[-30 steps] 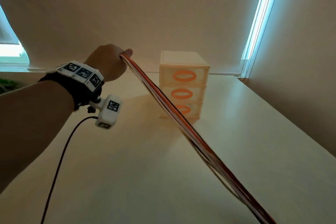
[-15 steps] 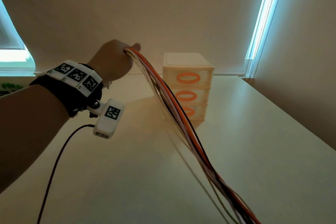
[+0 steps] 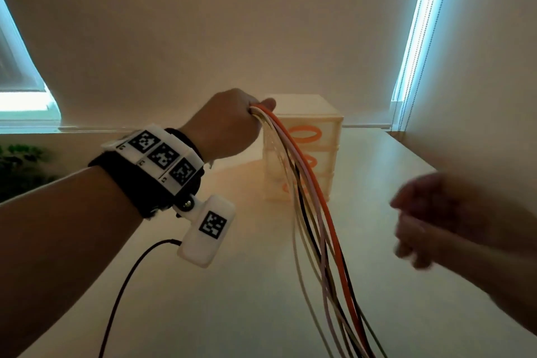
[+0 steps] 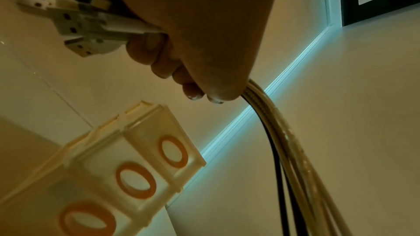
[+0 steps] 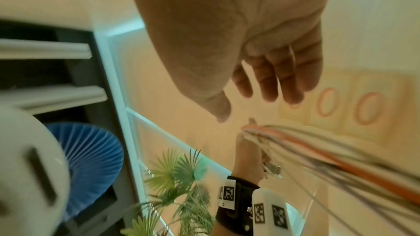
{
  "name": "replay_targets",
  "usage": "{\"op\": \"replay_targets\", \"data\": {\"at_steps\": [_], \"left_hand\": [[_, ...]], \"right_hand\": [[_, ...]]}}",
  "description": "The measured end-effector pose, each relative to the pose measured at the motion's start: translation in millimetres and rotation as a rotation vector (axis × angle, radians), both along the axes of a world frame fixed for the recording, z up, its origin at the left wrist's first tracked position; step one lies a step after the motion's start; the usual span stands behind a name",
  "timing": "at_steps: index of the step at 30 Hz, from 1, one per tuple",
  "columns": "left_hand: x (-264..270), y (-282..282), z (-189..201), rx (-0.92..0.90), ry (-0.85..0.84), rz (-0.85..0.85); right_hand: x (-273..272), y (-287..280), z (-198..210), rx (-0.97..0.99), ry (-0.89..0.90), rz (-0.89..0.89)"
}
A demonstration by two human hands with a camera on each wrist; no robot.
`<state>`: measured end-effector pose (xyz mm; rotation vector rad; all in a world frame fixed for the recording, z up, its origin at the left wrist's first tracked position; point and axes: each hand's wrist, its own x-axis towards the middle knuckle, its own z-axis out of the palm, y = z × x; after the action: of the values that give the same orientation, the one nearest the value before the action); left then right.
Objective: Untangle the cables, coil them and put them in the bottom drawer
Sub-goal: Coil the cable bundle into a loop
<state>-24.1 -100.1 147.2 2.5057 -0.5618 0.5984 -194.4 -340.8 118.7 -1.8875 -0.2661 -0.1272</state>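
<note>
Pale table against a blind-covered window, with the three-drawer unit at the back, drawers closed. My left hand is raised, clenched round the cables, whose USB plugs poke past my fist; the strands hang toward me. My right hand hovers beside them, fingers relaxed, holding nothing.

Left hand grips the cables (plugs poking out above), three-drawer unit below it.
</note>
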Motion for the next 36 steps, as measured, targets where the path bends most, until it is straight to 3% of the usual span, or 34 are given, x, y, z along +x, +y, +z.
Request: {"op": "replay_targets", "data": {"at_steps": [4, 6, 10, 13, 17, 21, 24, 28, 36], "left_hand": [[-2.3, -12.9, -14.6, 0.0, 0.04, -0.017], [-0.1, -10.7, -21.5, -0.022, 0.049, -0.022], [2.2, 6.7, -35.5, 0.002, 0.09, -0.004], [-3.6, 10.9, -51.5, -0.069, 0.393, -0.083], [-9.5, 8.0, -66.0, -0.499, 0.938, -0.391], [-8.1, 3.7, -88.1, -0.849, 1.198, -0.704], [-10.5, -4.0, -106.0, -0.992, 1.296, -0.899], [-15.5, -19.2, -119.2, -1.023, 1.341, -1.049], [-25.3, -29.9, -123.5, -0.863, 1.38, -1.071]], "right_hand": [[58.1, 50.8, -0.1, -0.102, 0.11, 0.117], [82.4, 76.3, -6.4, 0.04, 0.204, 0.21], [113.5, 70.1, -22.5, 0.032, 0.2, 0.179], [130.1, 52.7, -25.0, 0.066, 0.274, 0.206], [146.1, 42.3, -35.5, 0.082, 0.21, 0.166], [154.3, 37.1, -40.7, 0.099, 0.127, 0.141], [156.1, 31.9, -43.7, 0.115, 0.085, 0.142], [160.4, 29.3, -50.7, 0.15, 0.055, 0.14], [164.1, 25.4, -53.8, 0.187, 0.032, 0.132]]}}
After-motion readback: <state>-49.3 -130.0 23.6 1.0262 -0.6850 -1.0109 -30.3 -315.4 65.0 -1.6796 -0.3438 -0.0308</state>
